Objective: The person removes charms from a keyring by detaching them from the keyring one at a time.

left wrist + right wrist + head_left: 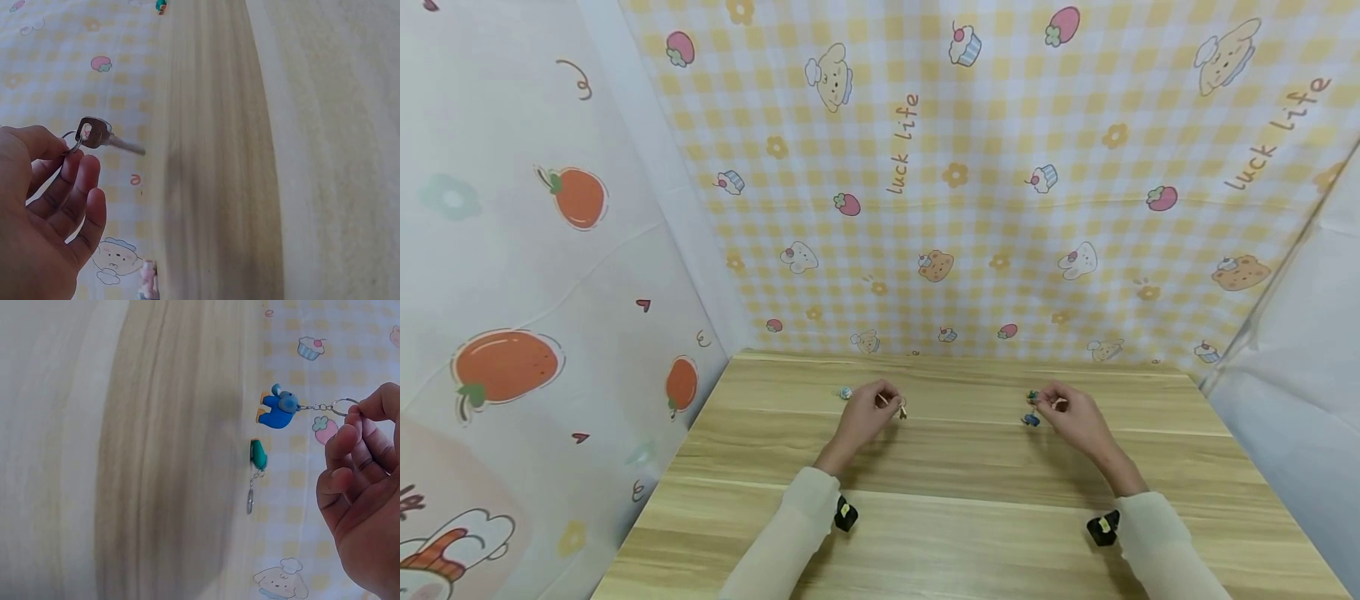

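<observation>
Between thumb and index finger, my left hand pinches a small ring from which a metal key hangs above the table. My right hand pinches the split ring of a blue elephant keychain, which dangles on a short chain. Under and behind it, a green keychain with its own chain and ring lies on the table. Left of my left hand stands a small pale figure, pink and white in the left wrist view; its exact kind is too small to tell.
The wooden tabletop ends at a yellow checked cloth backdrop printed with cartoons. A white printed sheet hangs at the left side. Black camera units are strapped at both wrists, below the cuffs' edges.
</observation>
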`<state>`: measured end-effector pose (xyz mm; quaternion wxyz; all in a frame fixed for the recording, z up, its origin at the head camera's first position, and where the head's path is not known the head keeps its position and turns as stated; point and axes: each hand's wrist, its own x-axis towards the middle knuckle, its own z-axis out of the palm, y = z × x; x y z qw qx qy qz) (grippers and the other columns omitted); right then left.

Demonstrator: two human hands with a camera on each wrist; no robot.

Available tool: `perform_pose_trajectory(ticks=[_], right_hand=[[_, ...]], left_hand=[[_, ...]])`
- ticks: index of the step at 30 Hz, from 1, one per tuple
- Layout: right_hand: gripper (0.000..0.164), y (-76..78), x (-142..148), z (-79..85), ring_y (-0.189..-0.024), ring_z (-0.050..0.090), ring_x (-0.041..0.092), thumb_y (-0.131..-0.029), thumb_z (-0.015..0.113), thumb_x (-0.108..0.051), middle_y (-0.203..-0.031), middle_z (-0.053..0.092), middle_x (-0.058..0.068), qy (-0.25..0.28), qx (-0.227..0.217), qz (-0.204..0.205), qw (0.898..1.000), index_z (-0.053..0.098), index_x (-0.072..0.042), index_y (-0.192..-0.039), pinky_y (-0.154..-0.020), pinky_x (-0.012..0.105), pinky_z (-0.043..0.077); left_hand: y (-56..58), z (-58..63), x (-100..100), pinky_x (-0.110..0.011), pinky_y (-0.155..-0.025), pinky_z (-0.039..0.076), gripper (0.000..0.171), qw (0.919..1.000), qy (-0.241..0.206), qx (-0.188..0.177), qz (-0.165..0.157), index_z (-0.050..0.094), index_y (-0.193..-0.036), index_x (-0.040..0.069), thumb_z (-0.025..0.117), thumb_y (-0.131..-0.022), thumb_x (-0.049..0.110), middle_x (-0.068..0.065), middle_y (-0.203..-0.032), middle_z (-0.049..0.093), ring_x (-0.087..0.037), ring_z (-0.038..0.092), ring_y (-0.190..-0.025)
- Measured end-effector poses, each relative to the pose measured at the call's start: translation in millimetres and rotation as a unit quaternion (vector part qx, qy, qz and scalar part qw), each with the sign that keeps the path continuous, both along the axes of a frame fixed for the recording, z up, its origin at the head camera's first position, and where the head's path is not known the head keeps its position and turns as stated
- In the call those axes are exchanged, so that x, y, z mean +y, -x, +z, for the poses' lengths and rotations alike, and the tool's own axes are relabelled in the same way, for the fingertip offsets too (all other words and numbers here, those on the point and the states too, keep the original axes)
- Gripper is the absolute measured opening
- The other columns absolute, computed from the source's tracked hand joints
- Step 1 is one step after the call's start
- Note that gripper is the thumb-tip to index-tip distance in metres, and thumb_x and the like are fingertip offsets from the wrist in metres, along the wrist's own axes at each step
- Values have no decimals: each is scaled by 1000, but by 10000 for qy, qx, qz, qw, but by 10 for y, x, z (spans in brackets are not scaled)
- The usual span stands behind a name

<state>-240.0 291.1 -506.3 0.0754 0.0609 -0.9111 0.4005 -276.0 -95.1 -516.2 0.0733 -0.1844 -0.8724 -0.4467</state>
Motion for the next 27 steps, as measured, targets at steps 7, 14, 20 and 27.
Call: perform_pose_trajectory(ticks=[7, 14, 20, 27], right_hand=[[19, -2, 108, -87, -68, 55, 10, -106, 60, -14, -96, 68, 11, 79, -47, -103, 9999, 71, 0, -111, -54, 26, 46], [24, 17, 233, -141, -64, 58, 10, -108, 59, -18, -100, 69, 14, 193, -138, -234, 9994, 70, 2, -115, -53, 27, 49], [25, 17, 308, -142, -60, 58, 11, -108, 58, -17, -98, 66, 14, 359, -168, -315, 9987, 69, 4, -115, -52, 28, 50], [33, 4, 399, -141, -61, 61, 21, -111, 54, -23, -107, 66, 24, 380, -361, -453, 9976, 65, 6, -122, -54, 28, 49]], left_hand=[[-5, -75, -93, -26, -77, 56, 8, 9996, 94, -248, -5, 74, -99, 9, 68, -103, 12, -5, -95, 74, -13, 65, -84], [14, -150, -240, -25, -72, 54, 7, 9984, 138, -535, 125, 73, -101, 9, 67, -103, 13, -4, -94, 72, -12, 63, -83], [25, -176, -350, -26, -73, 54, 7, 9971, 191, -655, 351, 74, -101, 10, 68, -103, 13, -4, -93, 72, -12, 63, -83], [42, -231, -475, -30, -75, 55, 6, 9954, 233, -734, 567, 74, -100, 8, 69, -101, 11, -6, -97, 74, -14, 64, -83]])
